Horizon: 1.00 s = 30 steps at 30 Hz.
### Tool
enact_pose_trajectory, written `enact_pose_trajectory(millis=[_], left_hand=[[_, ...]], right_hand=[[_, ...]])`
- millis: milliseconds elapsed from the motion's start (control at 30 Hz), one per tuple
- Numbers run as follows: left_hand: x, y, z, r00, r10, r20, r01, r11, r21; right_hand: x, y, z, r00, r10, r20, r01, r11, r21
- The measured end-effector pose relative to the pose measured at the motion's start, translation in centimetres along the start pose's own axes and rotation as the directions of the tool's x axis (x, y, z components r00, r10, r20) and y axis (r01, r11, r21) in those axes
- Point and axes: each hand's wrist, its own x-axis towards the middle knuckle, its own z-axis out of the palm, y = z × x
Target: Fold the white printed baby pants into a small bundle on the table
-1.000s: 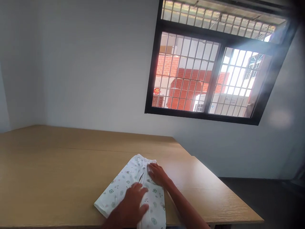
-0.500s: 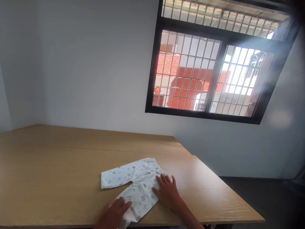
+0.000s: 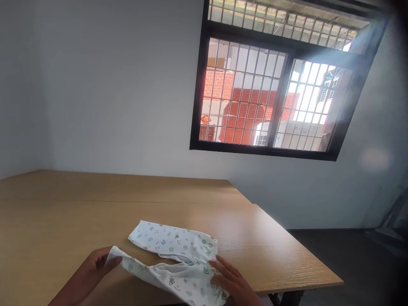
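A pair of small white pants (image 3: 178, 244) with a print of little animal faces lies on the table, its gathered waist toward the right and its legs toward the left. My left hand (image 3: 101, 265) pinches the hem of the nearer leg between thumb and fingers and holds it up off the wood. That leg slants down from the hand to the crotch, where the fabric bunches. My right hand (image 3: 231, 280) rests on the waist end, its fingers stretched out over the cloth. The farther leg lies flat.
The wooden table (image 3: 79, 221) reaches back to a pale wall (image 3: 111, 93), with a seam across it. Its right edge slants toward me above a dark floor (image 3: 315, 255). A barred window (image 3: 242, 93) is set in the wall.
My left hand has moved left and lifted the nearer leg's hem. The pants have turned, with the waist now facing right. My right hand remains at the waist end, slightly nearer me.
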Motion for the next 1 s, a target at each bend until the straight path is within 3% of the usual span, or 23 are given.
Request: enact_pose_trajectory(millis=[67, 133, 233, 333, 433, 733, 1000], left_hand=[[2.1, 0.2, -0.5, 0.994, 0.093, 0.054, -0.089, 0.993, -0.071], [4.3, 0.0, -0.7, 0.992, 0.115, 0.053, -0.106, 0.983, -0.148], [7.8, -0.7, 0.0, 0.998, 0.040, 0.042, -0.027, 0.963, -0.267], [10.6, -1.6, 1.7, 1.000, -0.011, 0.007, 0.012, 0.954, -0.300], [12.1, -2.5, 3.2, 0.999, -0.030, -0.030, 0.021, 0.965, -0.261], [10.7, -2.8, 3.2, 0.988, -0.081, -0.132, 0.078, 0.997, -0.030], [8.9, -2.8, 3.9, 0.968, -0.144, -0.205, 0.178, 0.972, 0.157]], right_hand=[[0.1, 0.3, 0.0, 0.999, 0.018, -0.043, -0.014, 0.996, 0.086], [0.7, 0.8, 0.1, 0.981, 0.113, -0.160, -0.083, 0.980, 0.179], [2.8, 1.5, 0.3, 0.900, 0.308, -0.309, -0.201, 0.921, 0.333], [5.9, 1.6, 0.0, 0.870, 0.358, -0.340, -0.207, 0.889, 0.408], [8.1, 2.0, -0.4, 0.834, 0.400, -0.381, -0.268, 0.896, 0.354], [9.9, 5.0, -0.2, 0.793, 0.471, -0.386, -0.424, 0.882, 0.206], [9.9, 4.8, 0.0, 0.825, 0.406, -0.394, -0.462, 0.885, -0.055]])
